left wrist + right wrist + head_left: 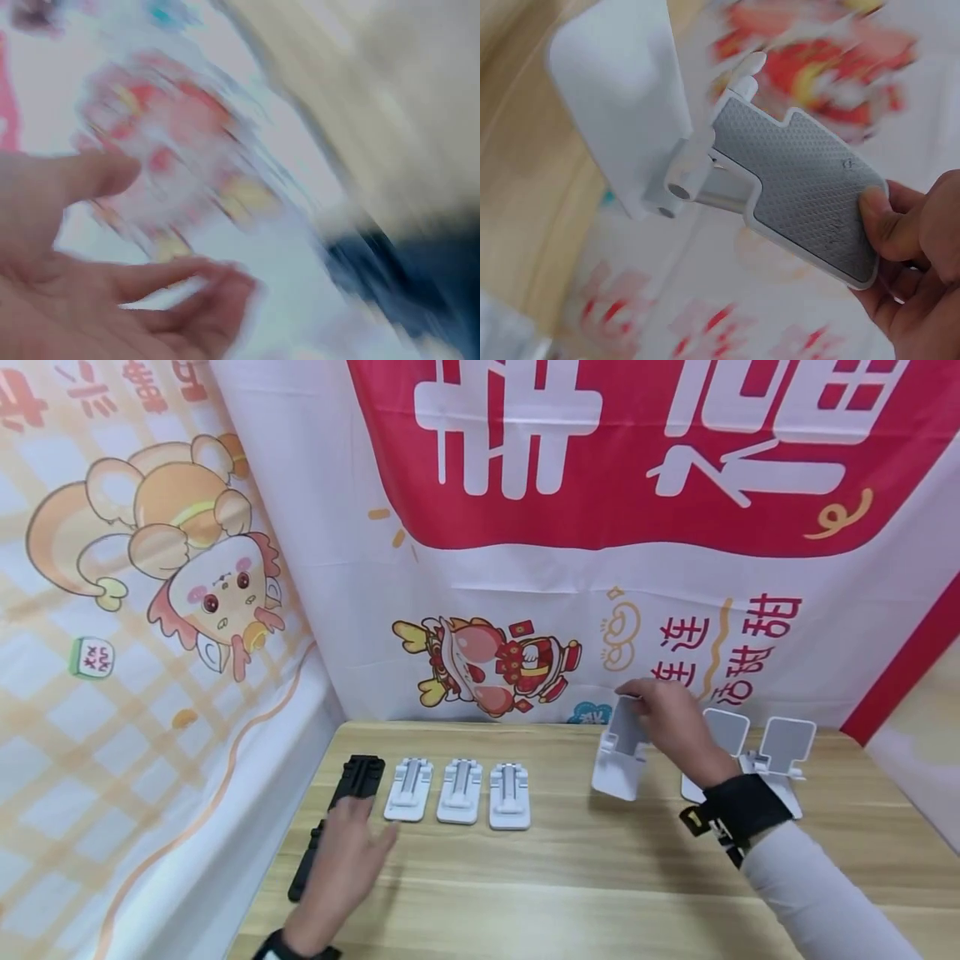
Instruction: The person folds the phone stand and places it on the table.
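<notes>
Between the thumb and fingers of my right hand (675,718) is the top edge of a white phone stand (618,775). In the right wrist view the stand's grey-padded plate (802,180) is unfolded at an angle to its white base (622,97). My left hand (348,852) is blurred over the left of the table, beside black folded phone stands (363,777) that it partly hides. Nothing lies in its loosely bent fingers in the left wrist view. Three folded white phone stands (460,791) lie in a row to its right.
Two unfolded white phone stands with grey pads (787,745) stand at the right, partly behind the right forearm. The wooden table (525,893) meets a printed cloth (360,677) at the back. Another cloth (225,827) borders the left side.
</notes>
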### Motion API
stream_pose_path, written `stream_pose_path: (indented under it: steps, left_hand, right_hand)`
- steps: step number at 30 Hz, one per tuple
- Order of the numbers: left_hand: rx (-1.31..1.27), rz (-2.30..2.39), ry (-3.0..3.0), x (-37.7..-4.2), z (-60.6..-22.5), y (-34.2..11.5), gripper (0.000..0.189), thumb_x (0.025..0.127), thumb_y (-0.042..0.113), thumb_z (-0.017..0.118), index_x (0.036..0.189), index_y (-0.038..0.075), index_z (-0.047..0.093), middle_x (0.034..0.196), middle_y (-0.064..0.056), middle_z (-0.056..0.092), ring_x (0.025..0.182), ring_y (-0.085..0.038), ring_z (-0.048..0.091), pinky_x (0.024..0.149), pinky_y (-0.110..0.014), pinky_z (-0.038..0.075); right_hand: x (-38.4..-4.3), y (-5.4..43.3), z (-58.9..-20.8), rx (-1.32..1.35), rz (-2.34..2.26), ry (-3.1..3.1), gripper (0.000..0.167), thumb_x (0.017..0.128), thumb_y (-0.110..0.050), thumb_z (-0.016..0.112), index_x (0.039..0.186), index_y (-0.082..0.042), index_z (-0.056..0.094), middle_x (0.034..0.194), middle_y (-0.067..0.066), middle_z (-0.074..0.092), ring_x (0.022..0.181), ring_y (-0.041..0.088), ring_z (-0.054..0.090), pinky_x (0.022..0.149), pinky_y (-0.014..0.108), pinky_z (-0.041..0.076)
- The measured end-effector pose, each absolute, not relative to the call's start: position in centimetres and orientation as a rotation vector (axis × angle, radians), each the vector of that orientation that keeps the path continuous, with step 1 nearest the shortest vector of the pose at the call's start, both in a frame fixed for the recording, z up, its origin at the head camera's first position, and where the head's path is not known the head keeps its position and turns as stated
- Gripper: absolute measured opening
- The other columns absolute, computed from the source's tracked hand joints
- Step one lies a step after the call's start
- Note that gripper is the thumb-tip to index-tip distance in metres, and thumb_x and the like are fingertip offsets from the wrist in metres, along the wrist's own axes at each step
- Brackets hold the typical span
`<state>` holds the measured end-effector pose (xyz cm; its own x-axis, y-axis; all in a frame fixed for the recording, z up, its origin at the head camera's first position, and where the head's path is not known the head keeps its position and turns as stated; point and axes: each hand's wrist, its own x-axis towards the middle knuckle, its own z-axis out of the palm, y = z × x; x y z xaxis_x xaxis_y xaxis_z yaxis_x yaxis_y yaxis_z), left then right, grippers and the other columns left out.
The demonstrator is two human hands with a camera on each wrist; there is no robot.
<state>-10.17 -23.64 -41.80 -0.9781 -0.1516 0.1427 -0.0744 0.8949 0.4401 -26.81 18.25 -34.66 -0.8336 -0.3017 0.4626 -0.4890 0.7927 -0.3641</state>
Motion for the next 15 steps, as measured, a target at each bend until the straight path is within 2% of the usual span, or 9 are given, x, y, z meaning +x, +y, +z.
stream_pose_path:
  steps: [3, 5, 9, 12, 15]
  left_hand:
    - [-0.005, -1.091, -2.782, -11.2, -40.3, -18.7, 0.052, 0.103, 0.037, 0.060, 0.141, 0.002, 0.055, 0.129, -0.015, 0.059, 0.116, -0.028, 0.060, 0.099, -0.047, 0.055]
    - [-0.113, -1.370, -2.734, -12.0, -39.7, -15.8, 0.053, 0.105, 0.043, 0.054, 0.143, 0.006, 0.054, 0.127, -0.009, 0.063, 0.110, -0.021, 0.064, 0.095, -0.040, 0.058]
    - [-0.237, -2.052, -2.597, -13.4, -38.8, -12.0, 0.057, 0.107, 0.040, 0.053, 0.144, -0.002, 0.051, 0.123, -0.016, 0.069, 0.104, -0.022, 0.070, 0.090, -0.035, 0.061]
    - [-0.168, -2.453, -2.480, -13.7, -38.4, -10.6, 0.046, 0.105, 0.023, 0.056, 0.140, -0.007, 0.054, 0.124, -0.020, 0.069, 0.106, -0.026, 0.072, 0.090, -0.037, 0.062]
    - [-0.088, -2.603, -2.449, -13.5, -38.2, -9.9, 0.037, 0.103, 0.011, 0.057, 0.135, -0.006, 0.059, 0.123, -0.017, 0.071, 0.108, -0.024, 0.072, 0.091, -0.038, 0.062]
  right_hand:
    - [-24.5, 15.8, -32.5, 0.675, 0.766, -2.538, 0.031, 0.086, 0.014, 0.068, 0.113, -0.001, 0.076, 0.110, 0.017, 0.077, 0.099, 0.034, 0.073, 0.081, 0.050, 0.062]
    - [-22.9, 14.1, -31.1, 0.744, 0.805, -2.498, 0.031, 0.086, 0.013, 0.070, 0.113, -0.002, 0.076, 0.110, 0.016, 0.077, 0.097, 0.031, 0.075, 0.079, 0.046, 0.063]
    - [-19.6, 11.5, -29.2, 0.871, 0.852, -2.458, 0.029, 0.088, 0.009, 0.073, 0.113, -0.003, 0.077, 0.109, 0.012, 0.078, 0.094, 0.025, 0.075, 0.076, 0.038, 0.065]
    - [-17.7, 10.6, -28.5, 0.911, 0.849, -2.461, 0.029, 0.088, 0.007, 0.074, 0.114, -0.006, 0.077, 0.107, 0.009, 0.078, 0.092, 0.021, 0.074, 0.076, 0.037, 0.065]
    - [-16.4, 10.3, -28.1, 0.905, 0.831, -2.471, 0.031, 0.087, 0.007, 0.076, 0.113, -0.009, 0.078, 0.106, 0.005, 0.078, 0.092, 0.019, 0.073, 0.078, 0.037, 0.065]
